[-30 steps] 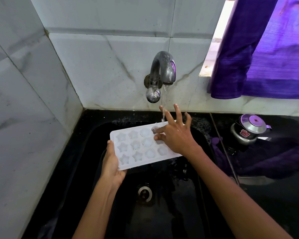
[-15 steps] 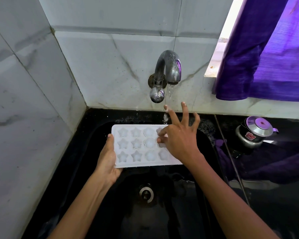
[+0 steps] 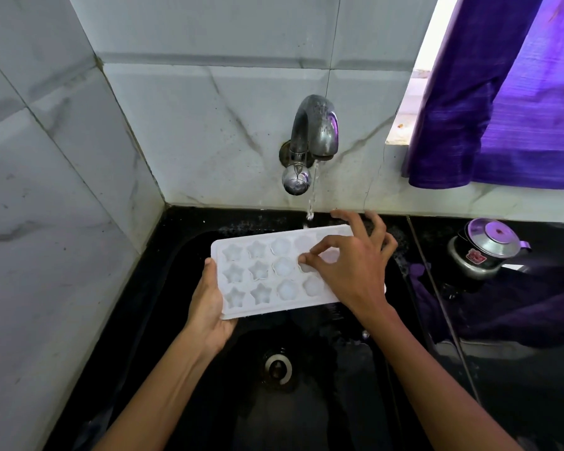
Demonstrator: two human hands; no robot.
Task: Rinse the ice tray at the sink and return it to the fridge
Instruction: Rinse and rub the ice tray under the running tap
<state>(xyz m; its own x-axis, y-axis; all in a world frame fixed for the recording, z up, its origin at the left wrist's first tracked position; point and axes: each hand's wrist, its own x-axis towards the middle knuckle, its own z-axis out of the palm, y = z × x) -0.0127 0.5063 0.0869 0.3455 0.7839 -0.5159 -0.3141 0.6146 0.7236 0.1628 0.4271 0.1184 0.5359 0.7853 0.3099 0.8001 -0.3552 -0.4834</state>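
A white ice tray (image 3: pixel 261 278) with star and round cells is held level over the black sink (image 3: pixel 209 402). My left hand (image 3: pixel 209 304) grips its left end from below and the side. My right hand (image 3: pixel 352 265) lies on top of the tray's right part, thumb and forefinger pinched at a cell, the other fingers spread. It hides the tray's right cells. A thin stream of water falls from the metal tap (image 3: pixel 313 135) onto the tray's far edge.
The sink drain (image 3: pixel 278 369) lies below the tray. A steel pot with a lid (image 3: pixel 484 249) stands on the black counter at right. A purple curtain (image 3: pixel 502 92) hangs over the window. Marble tile walls close the left and back.
My right hand's fingers have curled down from spread and raised to a pinch over a cell. The tray has stayed under the tap in my left hand.
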